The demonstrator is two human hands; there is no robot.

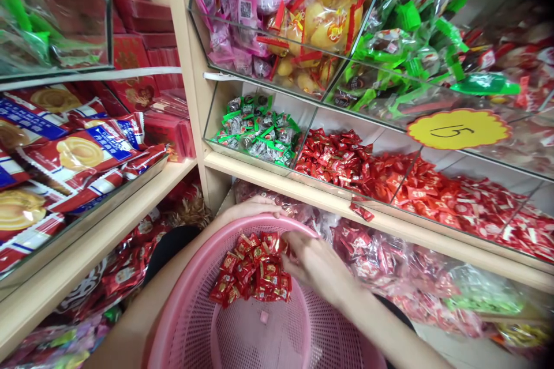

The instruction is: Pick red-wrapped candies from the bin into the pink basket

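A pink plastic basket point(173, 300) with mesh walls is tilted toward me below the shelf. My left hand point(259, 207) lies over its far rim, fingers closed on the edge. Inside, a heap of small red-and-gold wrapped candies point(253, 271) sits toward the far side of the basket's floor. My right hand point(314, 259) reaches into the basket from the right. Its bent fingers close around candies at the right edge of the heap, and the fingertips are partly hidden among the wrappers.
Glass-fronted bins hold small red candies point(333, 155), green-wrapped sweets point(259, 130) and larger packs above. One red candy point(361, 211) lies on the shelf ledge. A yellow price tag point(459, 128) hangs at right. Biscuit packs point(82, 150) fill the left shelf; bagged sweets point(398, 265) lie underneath.
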